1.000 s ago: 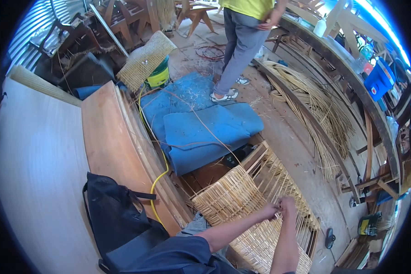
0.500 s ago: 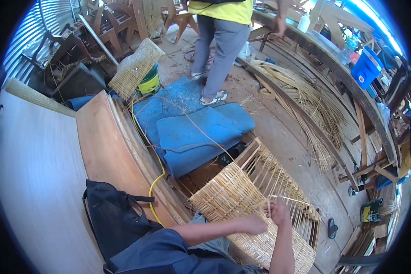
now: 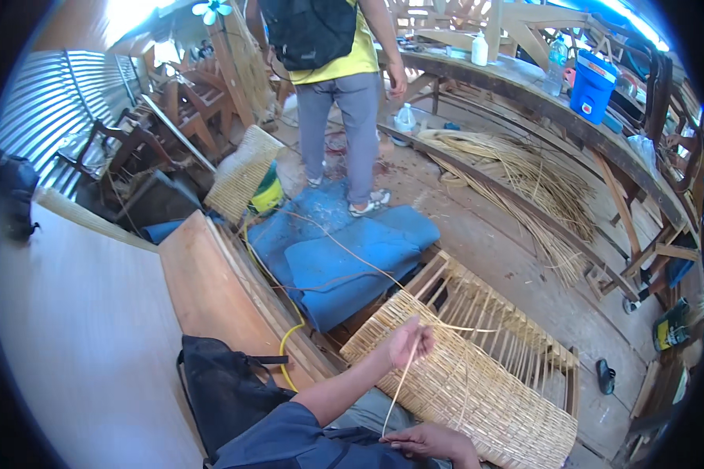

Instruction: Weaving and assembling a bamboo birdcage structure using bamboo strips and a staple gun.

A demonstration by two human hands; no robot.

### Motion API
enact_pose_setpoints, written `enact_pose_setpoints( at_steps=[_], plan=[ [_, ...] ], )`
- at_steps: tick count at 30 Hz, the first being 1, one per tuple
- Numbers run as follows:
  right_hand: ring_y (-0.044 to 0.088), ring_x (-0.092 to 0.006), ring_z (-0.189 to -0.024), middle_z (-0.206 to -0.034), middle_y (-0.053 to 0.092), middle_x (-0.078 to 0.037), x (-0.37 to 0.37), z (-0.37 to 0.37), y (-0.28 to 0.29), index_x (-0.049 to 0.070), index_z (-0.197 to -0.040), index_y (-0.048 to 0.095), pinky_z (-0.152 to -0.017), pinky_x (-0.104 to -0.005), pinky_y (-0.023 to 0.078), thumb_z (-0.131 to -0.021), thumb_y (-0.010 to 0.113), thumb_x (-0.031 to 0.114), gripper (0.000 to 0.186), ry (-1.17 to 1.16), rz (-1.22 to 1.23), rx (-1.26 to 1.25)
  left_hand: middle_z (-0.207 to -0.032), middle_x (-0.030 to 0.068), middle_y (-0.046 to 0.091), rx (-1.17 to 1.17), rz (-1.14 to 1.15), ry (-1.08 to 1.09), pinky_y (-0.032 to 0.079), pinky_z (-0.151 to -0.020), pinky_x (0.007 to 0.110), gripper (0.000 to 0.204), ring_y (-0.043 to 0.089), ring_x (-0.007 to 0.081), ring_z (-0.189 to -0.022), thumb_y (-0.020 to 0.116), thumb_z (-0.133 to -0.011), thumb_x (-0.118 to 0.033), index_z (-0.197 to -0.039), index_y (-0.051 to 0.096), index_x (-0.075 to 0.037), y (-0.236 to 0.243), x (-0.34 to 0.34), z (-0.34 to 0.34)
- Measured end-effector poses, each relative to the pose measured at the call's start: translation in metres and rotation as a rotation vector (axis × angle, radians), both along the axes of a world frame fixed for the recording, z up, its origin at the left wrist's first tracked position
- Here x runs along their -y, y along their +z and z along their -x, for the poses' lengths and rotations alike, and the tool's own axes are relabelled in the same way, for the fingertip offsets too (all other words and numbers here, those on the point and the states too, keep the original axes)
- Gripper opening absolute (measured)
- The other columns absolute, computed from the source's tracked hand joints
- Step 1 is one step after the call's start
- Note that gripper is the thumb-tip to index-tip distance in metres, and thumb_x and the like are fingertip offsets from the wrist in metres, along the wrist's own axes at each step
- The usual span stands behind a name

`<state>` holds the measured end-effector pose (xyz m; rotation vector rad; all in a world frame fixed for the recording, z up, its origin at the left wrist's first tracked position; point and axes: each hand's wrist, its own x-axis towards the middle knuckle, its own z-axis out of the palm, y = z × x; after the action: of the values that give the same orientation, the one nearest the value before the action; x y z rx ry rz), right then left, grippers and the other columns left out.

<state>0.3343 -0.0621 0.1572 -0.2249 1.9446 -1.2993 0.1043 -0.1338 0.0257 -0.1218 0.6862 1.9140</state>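
Note:
A woven rattan panel on a wooden frame (image 3: 477, 375) lies in front of me, its near part closely woven and its far side showing bare parallel strands. My left hand (image 3: 409, 342) is closed over the panel's upper left part, gripping a pale rattan strand (image 3: 400, 388). One length of this strand runs right from that hand across the weave. Another slants down to my right hand (image 3: 432, 442), whose fingertips pinch it near my lap.
A black bag (image 3: 223, 391) lies beside me at the left, against stacked boards (image 3: 207, 273). Ahead, a person (image 3: 340, 102) stands by folded blue mats (image 3: 352, 262). Loose rattan bundles (image 3: 516, 176) lie on the floor, below a long bench (image 3: 516, 87). A yellow hose (image 3: 289, 344) curves past the boards.
My hands have separated: the left moved up and left with the strand, the right down toward my lap. The view has shifted, and the standing person now shows higher up, with a backpack.

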Motion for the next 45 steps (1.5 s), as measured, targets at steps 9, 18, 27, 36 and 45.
enact_pose_setpoints(
  at_steps=[9, 18, 27, 36, 45],
  plan=[
    [0.067, -0.0273, -0.095, -0.110, 0.070, -0.010, 0.009, 0.015, 0.023, 0.015, -0.126, 0.062, -0.087, -0.0364, 0.051, -0.099, 0.050, 0.029, 0.033, 0.102, 0.000, -0.329, -0.080, 0.0018, 0.061, -0.659, -0.089, 1.137, 0.055, -0.064, 0.028, 0.010, 0.062, 0.0130, -0.067, 0.057, -0.094, -0.015, -0.095, 0.058, -0.005, 0.266, 0.281, 0.108],
    [0.067, -0.0230, -0.079, -0.088, 0.068, -0.010, -0.076, -0.022, 0.060, 0.000, -0.112, 0.063, -0.078, -0.0352, 0.055, -0.100, 0.048, 0.038, 0.042, -0.925, 0.509, -1.005, -0.108, 0.0097, 0.061, -1.390, -0.216, 0.253, 0.049, -0.084, 0.034, 0.031, 0.060, 0.0175, -0.096, 0.052, -0.095, -0.013, -0.123, 0.052, 0.000, 0.461, -0.056, 0.107],
    [0.056, -0.0109, -0.082, -0.092, 0.063, -0.006, -0.207, -0.071, 0.054, -0.002, -0.106, 0.061, -0.076, -0.0251, 0.047, -0.097, 0.055, 0.011, 0.017, -2.058, 0.318, -1.053, -0.146, 0.0216, 0.042, -2.139, 0.429, -0.998, 0.033, -0.113, 0.041, 0.054, 0.036, 0.0354, -0.138, 0.057, -0.085, -0.010, -0.138, 0.046, -0.004, 0.041, -0.187, 0.004],
    [0.059, -0.0156, -0.079, -0.096, 0.064, -0.006, -0.323, -0.048, -0.027, 0.001, -0.124, 0.059, -0.073, -0.0278, 0.049, -0.098, 0.052, 0.012, 0.029, -2.119, 0.145, -0.890, -0.104, 0.0107, 0.070, -1.372, 0.574, -0.604, 0.048, -0.096, 0.038, 0.030, 0.064, 0.0223, -0.103, 0.055, -0.098, -0.021, -0.123, 0.059, -0.005, -0.047, -0.174, -0.021],
    [0.031, -0.0355, -0.140, -0.149, 0.038, -0.014, -0.188, 0.019, -0.207, 0.018, -0.127, 0.060, -0.114, -0.0502, 0.028, -0.097, 0.045, 0.051, 0.047, -0.974, -1.017, -0.065, -0.085, 0.0030, 0.059, -0.584, 0.288, -0.050, 0.052, -0.074, 0.031, 0.020, 0.061, 0.0146, -0.079, 0.057, -0.097, -0.010, -0.115, 0.059, -0.001, -0.058, -0.167, 0.005]
  ],
)
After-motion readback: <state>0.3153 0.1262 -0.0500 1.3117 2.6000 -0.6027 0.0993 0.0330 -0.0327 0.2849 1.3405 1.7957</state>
